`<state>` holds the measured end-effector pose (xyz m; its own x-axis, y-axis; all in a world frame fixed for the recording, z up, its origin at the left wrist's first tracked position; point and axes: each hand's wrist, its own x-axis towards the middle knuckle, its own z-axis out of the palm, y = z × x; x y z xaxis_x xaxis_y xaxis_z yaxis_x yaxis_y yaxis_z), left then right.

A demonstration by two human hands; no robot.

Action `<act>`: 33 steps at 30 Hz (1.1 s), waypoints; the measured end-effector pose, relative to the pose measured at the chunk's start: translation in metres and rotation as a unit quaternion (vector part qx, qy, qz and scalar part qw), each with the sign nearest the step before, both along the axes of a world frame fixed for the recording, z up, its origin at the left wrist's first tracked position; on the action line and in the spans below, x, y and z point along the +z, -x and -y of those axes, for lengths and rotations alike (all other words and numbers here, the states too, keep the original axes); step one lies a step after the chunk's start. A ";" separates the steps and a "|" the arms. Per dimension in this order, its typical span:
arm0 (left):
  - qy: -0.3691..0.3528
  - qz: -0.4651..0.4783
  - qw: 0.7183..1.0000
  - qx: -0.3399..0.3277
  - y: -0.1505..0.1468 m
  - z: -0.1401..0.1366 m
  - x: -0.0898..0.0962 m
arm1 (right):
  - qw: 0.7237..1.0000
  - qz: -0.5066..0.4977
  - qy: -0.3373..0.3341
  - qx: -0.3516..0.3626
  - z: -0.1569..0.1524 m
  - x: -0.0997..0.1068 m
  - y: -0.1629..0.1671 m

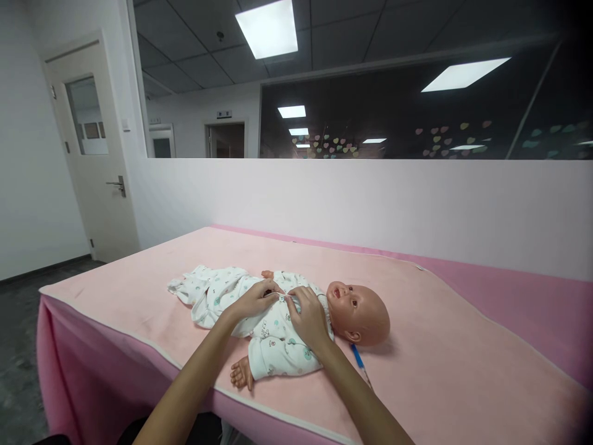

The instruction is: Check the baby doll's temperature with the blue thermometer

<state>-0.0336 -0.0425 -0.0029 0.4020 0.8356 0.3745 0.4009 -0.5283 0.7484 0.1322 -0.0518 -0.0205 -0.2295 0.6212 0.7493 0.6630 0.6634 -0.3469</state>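
A baby doll (361, 313) lies on its back, its head to the right and its legs to the left. It wears a white printed garment (282, 358) with small green and dark figures. Over the doll's chest, my left hand (254, 301) is closed, fingertips pinching a thin white tie string at the garment's front. My right hand (309, 318) comes from the other side, its thumb and fingers pinched on the same string. The fingertips of both hands almost meet, and they partly cover the string.
A pink padded sheet (445, 346) covers the table, with darker pink cloth (92, 364) hanging at the front. A blue and white thin object (357, 356) lies beside the doll's head, partly behind my right forearm. A white wall with a window stands behind the table; a door (88, 148) is at left.
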 end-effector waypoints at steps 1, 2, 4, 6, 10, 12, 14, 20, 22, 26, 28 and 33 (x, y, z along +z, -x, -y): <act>0.001 0.001 1.000 -0.002 0.000 0.001 0.001 | 1.000 0.001 -0.001 0.001 0.000 0.000 0.000; 0.003 0.004 1.000 -0.005 -0.001 0.002 0.002 | 1.000 0.001 -0.002 0.001 0.000 0.000 0.000; 0.012 0.013 1.000 -0.009 -0.001 0.003 0.003 | 1.000 0.000 -0.006 0.002 0.000 0.000 0.000; 0.021 0.021 0.999 -0.011 -0.002 0.003 0.004 | 1.000 -0.002 -0.010 0.001 -0.001 0.000 0.000; 0.025 0.019 0.999 -0.031 -0.002 0.005 0.006 | 1.000 -0.003 -0.014 -0.003 -0.001 0.000 0.000; 0.015 0.013 0.999 -0.035 -0.003 0.006 0.007 | 1.000 -0.004 -0.010 -0.003 -0.001 0.000 0.000; 0.006 0.014 0.999 -0.030 -0.004 0.008 0.008 | 1.000 -0.005 -0.010 -0.005 -0.001 -0.001 -0.001; -0.055 0.025 0.998 -0.016 -0.005 0.012 0.008 | 1.000 -0.010 -0.023 -0.010 -0.003 -0.001 -0.001; -0.067 0.007 0.998 -0.015 -0.005 0.012 0.008 | 1.000 -0.012 -0.022 -0.010 -0.002 -0.001 -0.001; -0.075 -0.021 0.997 0.002 -0.004 0.010 0.008 | 0.999 -0.027 -0.016 -0.008 -0.002 -0.001 -0.001; -0.072 -0.023 0.997 0.010 -0.004 0.009 0.007 | 0.999 -0.034 -0.021 -0.009 -0.001 0.000 -0.001; -0.058 0.000 0.998 0.008 -0.005 0.007 0.003 | 0.998 0.003 -0.059 0.018 -0.002 0.000 -0.001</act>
<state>-0.0291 -0.0494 0.0004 0.3892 0.7925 0.4696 0.4104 -0.6055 0.6818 0.1335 -0.0502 -0.0200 -0.2543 0.5201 0.8154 0.6404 0.7224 -0.2610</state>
